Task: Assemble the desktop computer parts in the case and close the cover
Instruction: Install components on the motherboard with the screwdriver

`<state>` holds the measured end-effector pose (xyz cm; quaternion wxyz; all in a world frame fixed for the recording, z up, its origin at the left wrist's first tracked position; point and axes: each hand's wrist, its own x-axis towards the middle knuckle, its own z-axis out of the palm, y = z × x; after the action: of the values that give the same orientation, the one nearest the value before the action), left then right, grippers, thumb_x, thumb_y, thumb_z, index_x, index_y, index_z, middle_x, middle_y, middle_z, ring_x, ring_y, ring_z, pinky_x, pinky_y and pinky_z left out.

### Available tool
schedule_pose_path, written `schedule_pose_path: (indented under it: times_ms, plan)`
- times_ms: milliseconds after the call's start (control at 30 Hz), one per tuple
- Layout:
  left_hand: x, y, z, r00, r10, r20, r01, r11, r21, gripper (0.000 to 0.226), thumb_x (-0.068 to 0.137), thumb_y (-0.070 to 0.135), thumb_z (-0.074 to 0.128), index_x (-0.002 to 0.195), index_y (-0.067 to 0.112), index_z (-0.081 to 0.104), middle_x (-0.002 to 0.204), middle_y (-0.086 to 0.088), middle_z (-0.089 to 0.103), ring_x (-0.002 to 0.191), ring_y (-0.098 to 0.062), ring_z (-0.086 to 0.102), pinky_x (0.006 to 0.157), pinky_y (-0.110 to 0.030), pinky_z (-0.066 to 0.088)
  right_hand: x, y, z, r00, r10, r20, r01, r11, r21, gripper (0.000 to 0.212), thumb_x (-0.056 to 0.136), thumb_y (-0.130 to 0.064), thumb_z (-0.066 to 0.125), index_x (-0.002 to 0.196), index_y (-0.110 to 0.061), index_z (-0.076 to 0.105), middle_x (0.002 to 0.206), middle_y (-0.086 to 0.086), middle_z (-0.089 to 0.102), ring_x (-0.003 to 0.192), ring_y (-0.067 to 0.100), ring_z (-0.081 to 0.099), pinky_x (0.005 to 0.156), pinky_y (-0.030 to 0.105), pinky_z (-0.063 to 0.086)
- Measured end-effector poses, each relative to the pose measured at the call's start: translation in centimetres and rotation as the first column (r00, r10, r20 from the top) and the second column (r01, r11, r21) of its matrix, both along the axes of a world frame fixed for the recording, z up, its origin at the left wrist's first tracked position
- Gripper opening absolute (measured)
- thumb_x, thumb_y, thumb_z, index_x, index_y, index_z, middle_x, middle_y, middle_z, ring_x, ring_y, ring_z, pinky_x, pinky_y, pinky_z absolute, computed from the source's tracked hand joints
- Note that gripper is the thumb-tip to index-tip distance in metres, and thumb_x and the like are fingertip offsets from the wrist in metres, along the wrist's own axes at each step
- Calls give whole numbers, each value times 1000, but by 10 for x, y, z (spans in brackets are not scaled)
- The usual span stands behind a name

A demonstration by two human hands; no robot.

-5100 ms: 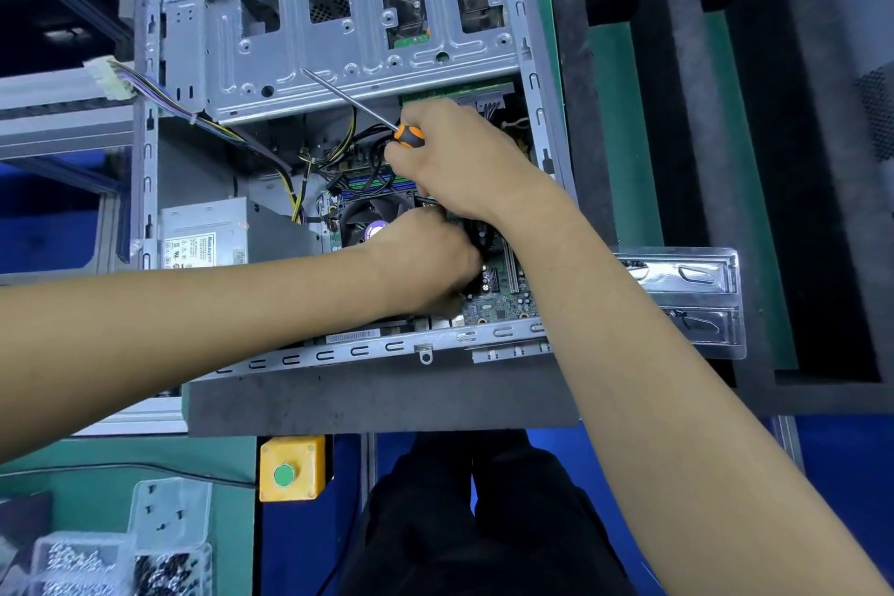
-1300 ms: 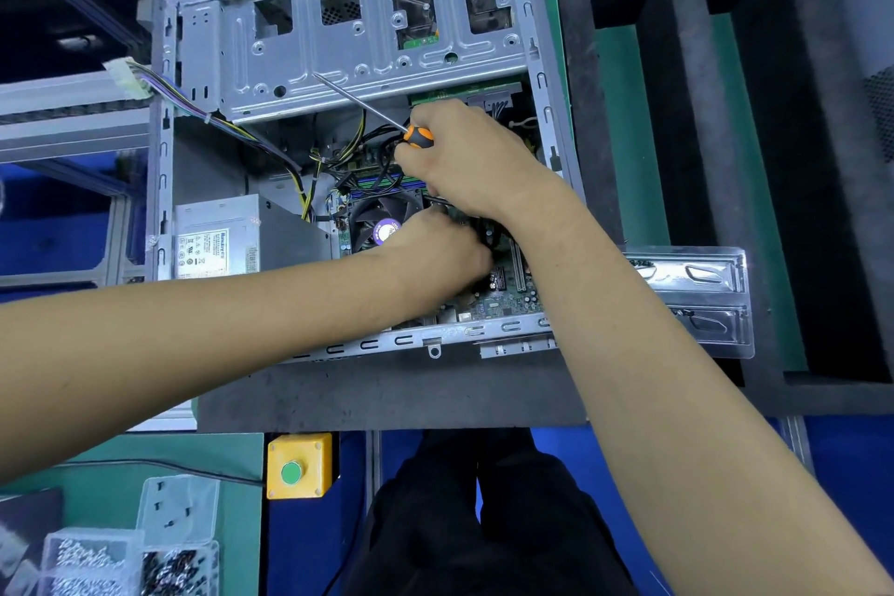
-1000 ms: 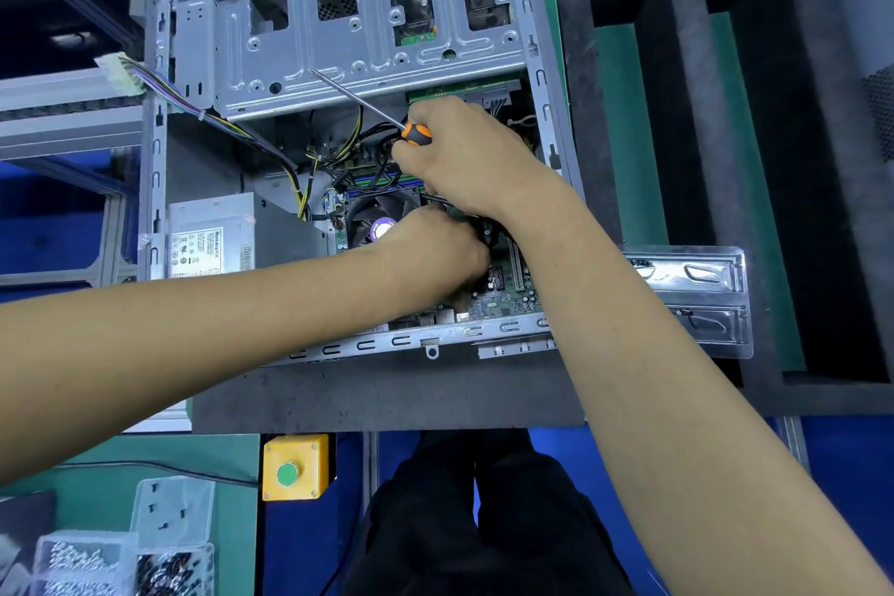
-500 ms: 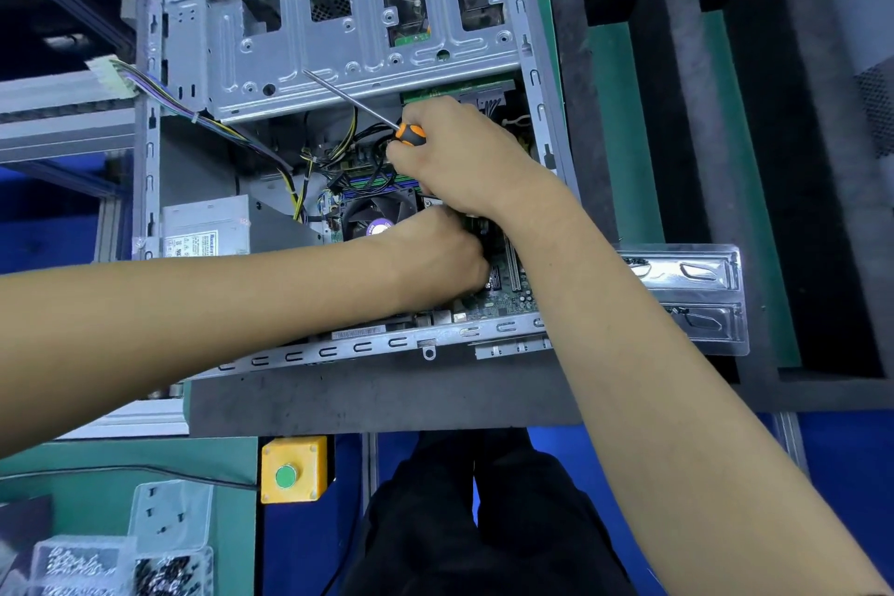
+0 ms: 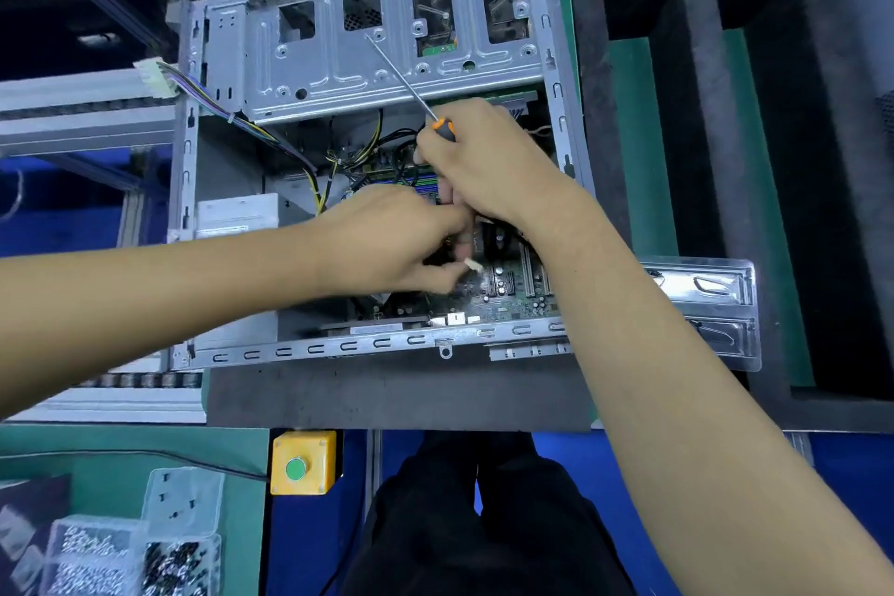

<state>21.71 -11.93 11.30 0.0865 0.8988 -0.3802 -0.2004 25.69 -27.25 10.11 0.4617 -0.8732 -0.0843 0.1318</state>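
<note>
An open grey desktop case (image 5: 367, 344) lies on a dark foam pad, its green motherboard (image 5: 513, 300) showing at the lower right. My right hand (image 5: 488, 165) grips an orange-and-black screwdriver (image 5: 442, 128) whose shaft points up-left over the drive cage (image 5: 387, 63). My left hand (image 5: 392, 242) reaches into the case over the cooler area and pinches a small white connector (image 5: 473, 263) just above the motherboard. The right hand's fingertips touch the left hand's fingers. The power supply (image 5: 237, 213) sits at the case's left; black and yellow cables (image 5: 338, 160) run through the middle.
A black foam tray (image 5: 701, 208) with deep slots stands to the right, with a clear plastic blister pack (image 5: 706, 286) at its near edge. A yellow box with a green button (image 5: 302, 462) is below the case. Clear boxes of screws (image 5: 135, 557) sit at the lower left.
My left hand has lifted slightly and now shows a small white connector pinched at its fingertips. The right hand with the screwdriver has stayed in place; the view shifted a little.
</note>
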Motion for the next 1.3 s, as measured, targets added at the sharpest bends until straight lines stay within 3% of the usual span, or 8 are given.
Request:
schedule_pose_path:
  times_ms: [133, 300, 600, 800, 900, 1000, 1167, 1300]
  plan:
    - [-21, 17, -1, 957, 288, 38, -282, 952, -122, 12, 78, 45, 63, 81, 36, 56, 44, 17, 41, 47, 8, 43, 50, -25, 37, -1, -1, 0, 999, 38, -16, -37, 999, 10, 23, 94, -23, 52, 83, -11, 68, 53, 1, 60, 44, 11, 48, 48, 29, 42]
    - [-14, 24, -8, 815, 577, -58, -574, 788, -224, 17, 80, 36, 73, 80, 31, 57, 47, 11, 49, 49, -1, 46, 60, -33, 46, -7, -1, -2, 929, 240, -282, -229, 971, 72, 23, 92, -23, 47, 83, -10, 64, 56, 11, 67, 42, 23, 59, 38, 19, 35]
    - [-13, 26, -7, 834, 543, -95, -546, 792, -273, 15, 82, 33, 71, 87, 26, 58, 51, 18, 52, 50, -4, 47, 61, -34, 48, -5, -5, -2, 870, 339, -357, -302, 940, 157, 19, 96, -16, 50, 80, -15, 61, 56, 3, 60, 41, 21, 53, 39, 22, 33]
    - [0, 34, -11, 842, 438, -316, -521, 813, -260, 19, 87, 34, 71, 88, 31, 52, 47, 12, 48, 44, -7, 39, 50, -18, 33, -4, -6, -3, 883, 325, -339, -275, 943, 187, 11, 89, -14, 59, 78, -16, 60, 62, 5, 65, 42, 16, 53, 38, 20, 33]
    - [14, 40, -11, 744, 332, -580, -531, 821, -211, 32, 87, 44, 76, 103, 19, 63, 54, 3, 43, 51, -15, 32, 53, -28, 25, -4, -7, -4, 889, 326, -320, -274, 942, 196, 14, 91, -12, 63, 77, -14, 62, 67, 9, 71, 46, 16, 58, 38, 21, 35]
    - [21, 44, -11, 619, 287, -731, -603, 770, -209, 42, 80, 46, 78, 102, 10, 73, 78, -11, 55, 71, -24, 39, 74, -32, 33, -4, -7, -3, 903, 312, -297, -262, 945, 195, 16, 92, -16, 66, 76, -14, 63, 66, 8, 72, 49, 15, 61, 37, 17, 35]
    - [20, 41, -16, 564, 384, -731, -710, 677, -193, 37, 73, 44, 78, 87, 10, 76, 72, -12, 57, 69, -24, 40, 73, -32, 34, -4, -7, -6, 909, 287, -302, -234, 952, 199, 15, 90, -8, 60, 76, -12, 62, 67, 8, 73, 50, 17, 64, 37, 18, 34]
    - [15, 40, -15, 552, 463, -694, -769, 603, -209, 17, 70, 45, 79, 74, 28, 80, 71, -5, 65, 66, -9, 50, 68, -19, 43, -6, -7, -6, 916, 295, -271, -269, 954, 130, 14, 86, -9, 62, 73, -13, 58, 68, 6, 75, 48, 15, 65, 40, 12, 36]
